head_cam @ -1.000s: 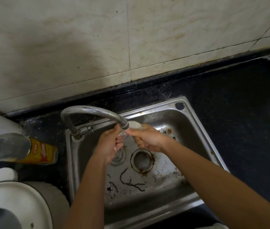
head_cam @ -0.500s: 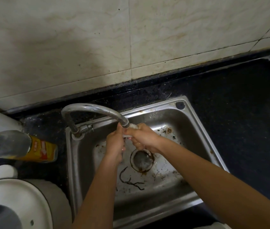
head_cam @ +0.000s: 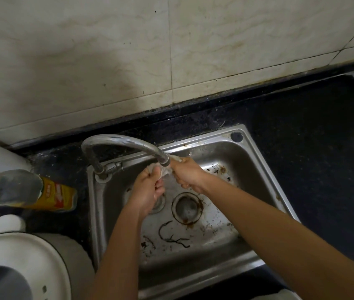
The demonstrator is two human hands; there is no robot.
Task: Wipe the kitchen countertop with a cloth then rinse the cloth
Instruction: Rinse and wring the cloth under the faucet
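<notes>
A small pale cloth [head_cam: 164, 171] is bunched up under the spout of the curved chrome faucet [head_cam: 124, 142], over the steel sink [head_cam: 258, 167]. My left hand [head_cam: 149, 190] grips one end of the cloth with curled fingers. My right hand [head_cam: 188, 173] grips the other end, and a bit of cloth sticks out past it near the spout. Most of the cloth is hidden inside my fists. The black countertop [head_cam: 314, 131] stretches to the right of the sink.
A drain [head_cam: 187, 207] and dark scraps of debris [head_cam: 171, 236] lie on the sink floor. A clear bottle with a yellow label [head_cam: 42, 190] lies left of the sink. A white round appliance [head_cam: 20, 267] fills the lower left. A tiled wall [head_cam: 128, 61] rises behind.
Both hands have shifted slightly around the cloth under the spout; my left hand has dropped a little lower and more of the cloth shows between the hands.
</notes>
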